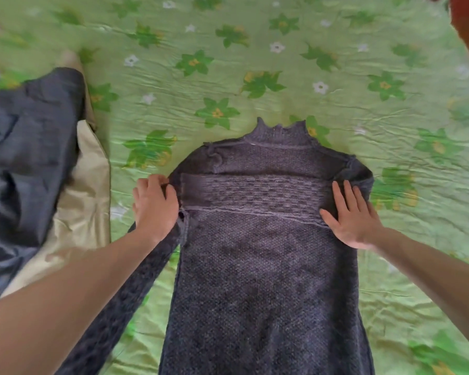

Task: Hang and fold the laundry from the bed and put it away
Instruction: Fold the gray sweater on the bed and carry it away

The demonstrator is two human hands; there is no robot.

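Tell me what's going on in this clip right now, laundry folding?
Yes. A person is folding a dark knitted sweater laid flat on a green floral bedsheet. One sleeve is folded across the chest. The left hand grips the fabric at the sweater's left edge, while the right hand lies flat, fingers straight, on the right side. The other sleeve trails down beside the left forearm. More dark clothes lie piled to the left.
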